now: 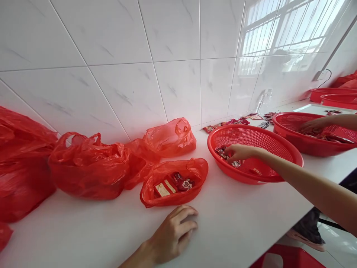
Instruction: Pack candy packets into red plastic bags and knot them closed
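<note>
My left hand (pixel 178 230) rests on the white table (pixel 111 230) with nothing in it, fingers loosely bent and apart. Just beyond it stands an open red plastic bag (pixel 170 201). Inside the bag lie a cream-and-red packet (pixel 165 188) and dark red wrapped packets (pixel 186 184) with printed characters. My right hand (pixel 240 152) reaches into a red perforated basket (pixel 251 130), fingers curled down at small wrapped packets (pixel 223 152) along its left side. What its fingertips hold is hidden.
Filled red bags (pixel 89 171) stand at the left by the tiled wall. Packets (pixel 234 122) and a clear bottle (pixel 264 101) lie behind the basket. A co-worker's hand (pixel 315 124) is in a second red basket (pixel 306 145). A red bin (pixel 304 257) stands below the table edge.
</note>
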Motion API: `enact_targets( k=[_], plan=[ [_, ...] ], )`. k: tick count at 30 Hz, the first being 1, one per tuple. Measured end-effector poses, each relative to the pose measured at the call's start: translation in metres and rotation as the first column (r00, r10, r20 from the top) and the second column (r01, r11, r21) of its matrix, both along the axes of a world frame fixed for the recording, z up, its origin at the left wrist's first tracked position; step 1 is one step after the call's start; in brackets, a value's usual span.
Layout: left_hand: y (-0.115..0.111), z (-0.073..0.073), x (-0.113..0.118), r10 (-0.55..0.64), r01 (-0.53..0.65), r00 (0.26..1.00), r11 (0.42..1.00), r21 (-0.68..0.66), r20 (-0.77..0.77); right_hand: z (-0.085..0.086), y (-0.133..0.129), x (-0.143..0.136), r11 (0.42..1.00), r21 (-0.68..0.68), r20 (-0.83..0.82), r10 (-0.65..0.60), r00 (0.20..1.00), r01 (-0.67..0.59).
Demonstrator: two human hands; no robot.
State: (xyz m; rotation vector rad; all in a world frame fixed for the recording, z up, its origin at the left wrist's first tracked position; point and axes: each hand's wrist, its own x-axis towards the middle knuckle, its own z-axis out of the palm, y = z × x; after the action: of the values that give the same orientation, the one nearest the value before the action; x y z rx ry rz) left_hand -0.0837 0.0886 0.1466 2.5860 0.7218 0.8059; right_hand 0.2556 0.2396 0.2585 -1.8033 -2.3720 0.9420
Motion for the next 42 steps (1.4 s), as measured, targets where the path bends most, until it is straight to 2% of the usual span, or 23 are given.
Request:
enact_targets(
  k=[3,6,8,10,12,14,16,18,20,22,24,28,35,38,42],
  plan=[
    [-0.001,0.0,0.0,0.003,-0.003,1.0,1.0,0.004,0.014,0.006,0.002,0.003,0.999,-0.015,-0.129,-0.04,0.991,0.039],
    [-0.003,0.0,0.001,0.036,-0.038,0.998,0.998,0.044,0.05,0.015,0.003,0.003,0.994,0.076,-0.27,-0.057,0.961,0.081],
    [-0.004,0.001,0.002,0.1,-0.107,0.991,0.99,0.089,0.084,0.023,-0.001,-0.004,0.981,0.123,-0.405,-0.085,0.91,0.147],
    [-0.004,0.002,0.004,0.21,-0.226,0.971,0.962,0.154,0.109,0.032,-0.009,-0.019,0.979,0.115,-0.546,-0.078,0.834,0.168],
    [-0.003,0.003,0.004,0.355,-0.373,0.928,0.898,0.235,0.116,0.039,-0.022,-0.041,0.992,0.109,-0.648,0.028,0.761,0.057],
    [-0.002,0.003,0.004,0.471,-0.479,0.876,0.828,0.291,0.102,0.039,-0.035,-0.07,0.987,0.087,-0.722,0.158,0.673,-0.137],
    [-0.002,0.004,0.005,0.504,-0.503,0.86,0.816,0.283,0.075,0.031,-0.047,-0.102,0.951,0.079,-0.734,0.258,0.629,-0.298],
    [-0.003,0.003,0.005,0.469,-0.47,0.881,0.851,0.233,0.061,0.014,-0.054,-0.131,0.922,0.14,-0.648,0.362,0.67,-0.362],
    [-0.006,0.003,0.007,0.419,-0.426,0.905,0.884,0.194,0.079,-0.006,-0.055,-0.154,0.902,0.23,-0.444,0.432,0.785,-0.366],
    [-0.009,0.003,0.008,0.383,-0.396,0.918,0.9,0.182,0.103,-0.026,-0.054,-0.168,0.892,0.287,-0.245,0.421,0.873,-0.35],
    [-0.012,0.003,0.009,0.363,-0.378,0.925,0.909,0.176,0.115,-0.042,-0.052,-0.174,0.89,0.327,-0.159,0.382,0.91,-0.317],
    [-0.012,0.003,0.009,0.359,-0.373,0.926,0.915,0.153,0.116,-0.06,-0.055,-0.17,0.897,0.343,-0.165,0.35,0.922,-0.279],
    [-0.008,0.002,0.005,0.368,-0.386,0.918,0.913,0.132,0.146,-0.079,-0.068,-0.171,0.908,0.368,-0.165,0.274,0.948,-0.198],
    [-0.002,0.005,-0.002,0.371,-0.388,0.919,0.912,0.135,0.137,-0.085,-0.067,-0.171,0.91,0.393,-0.224,0.236,0.946,-0.134],
    [0.013,0.011,-0.014,0.471,-0.474,0.879,0.85,0.229,0.072,-0.092,-0.062,-0.166,0.902,0.431,-0.356,0.16,0.921,0.01]
  ],
)
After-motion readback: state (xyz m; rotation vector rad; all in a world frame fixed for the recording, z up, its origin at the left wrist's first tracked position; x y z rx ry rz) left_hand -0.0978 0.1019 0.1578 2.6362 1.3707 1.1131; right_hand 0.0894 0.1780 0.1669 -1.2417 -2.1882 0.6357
